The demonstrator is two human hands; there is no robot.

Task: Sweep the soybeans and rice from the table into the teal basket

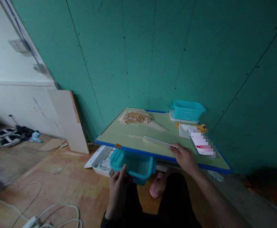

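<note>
My left hand [119,180] is closed on the near rim of a teal plastic container [114,161], thumb on top. The container sits just below the front edge of a low table [119,139] with a blue border. In my right hand [182,155] is a thin, straight whitish strip [159,141], its kind unclear, held by one end and lying low over the tabletop. A thin line of pale grains [146,140] lies along the strip's far end. Farther back is a heap of pale grains mixed with yellow kernels [137,117], trailing off to the right.
A second teal container [188,110] stands on a white lid [174,117] at the back right. Near it lie a yellow-handled tool [201,126], a white packet [184,130] and a blurred-out flat item [202,142]. An open white box [102,161] is under the table; cables [62,207] cross the floor.
</note>
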